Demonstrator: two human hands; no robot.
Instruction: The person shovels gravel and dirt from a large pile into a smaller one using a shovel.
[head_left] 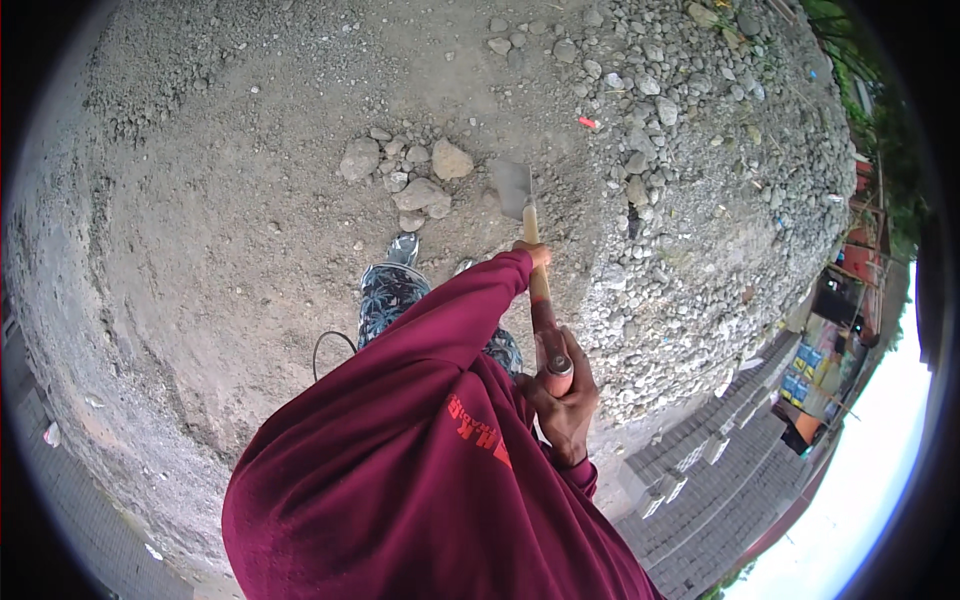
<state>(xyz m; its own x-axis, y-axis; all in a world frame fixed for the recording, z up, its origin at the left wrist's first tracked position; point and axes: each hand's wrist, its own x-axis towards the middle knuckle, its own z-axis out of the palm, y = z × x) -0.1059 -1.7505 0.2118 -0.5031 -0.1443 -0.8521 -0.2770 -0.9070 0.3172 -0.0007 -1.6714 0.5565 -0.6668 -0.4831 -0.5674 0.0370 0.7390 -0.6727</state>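
1. At the far left, grey paving (120,540) borders a wide stretch of bare dirt (200,270).
2. Patterned trousers (390,298) and a shoe (404,248) stand just below a cluster of rounded stones (423,196).
3. The person's maroon long-sleeved top (370,480), with red print, fills the lower middle.
4. Right of the stones is a short-handled shovel (541,288), its flat grey blade pointing away from the person; whether the blade touches the ground cannot be told.
5. The left hand (538,256) is wrapped around the wooden shaft, near the blade.
6. The right hand (566,400) grasps the reddish-brown handle end, closer to the body.
7. Farther right spreads a heap of loose gravel (700,230), with stacked grey blocks (700,480) below it.
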